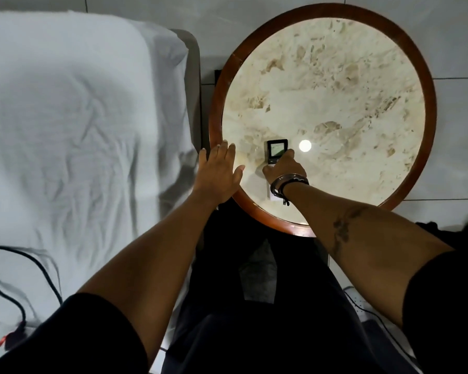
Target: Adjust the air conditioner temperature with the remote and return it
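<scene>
The remote (277,151) lies on the round marble table (324,85), near its front-left edge, screen end pointing away from the person. The right hand (284,168) covers its near end, fingers curled around the body, index finger along its right side; bracelets (287,184) circle that wrist. The left hand (219,171) is spread flat, fingers apart, palm down over the wooden rim (216,103), holding nothing. A bright light spot sits just right of the remote. A white bed (79,117) stands left of the table, with a black cable (8,279) on it.
</scene>
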